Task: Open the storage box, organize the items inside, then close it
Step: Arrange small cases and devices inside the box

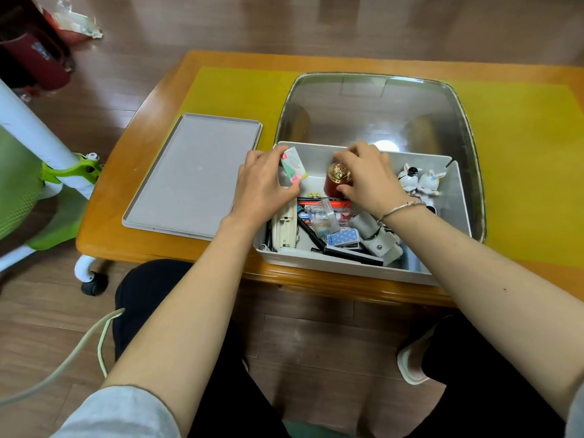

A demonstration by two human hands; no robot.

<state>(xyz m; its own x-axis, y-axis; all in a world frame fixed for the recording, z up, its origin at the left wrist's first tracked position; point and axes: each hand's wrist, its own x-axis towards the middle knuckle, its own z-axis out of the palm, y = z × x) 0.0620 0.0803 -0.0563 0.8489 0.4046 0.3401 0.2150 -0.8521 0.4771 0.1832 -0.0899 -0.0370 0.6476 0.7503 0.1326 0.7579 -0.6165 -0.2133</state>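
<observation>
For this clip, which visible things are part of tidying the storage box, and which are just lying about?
Part of the job:
storage box
grey lid, lying off beside the box
small pastel packet, held in the left hand
red jar with gold top, held by the right hand
two rabbit figurines

Lying about:
metal tray
green chair

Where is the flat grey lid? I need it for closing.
The flat grey lid lies on the wooden table, left of the grey storage box.
</observation>
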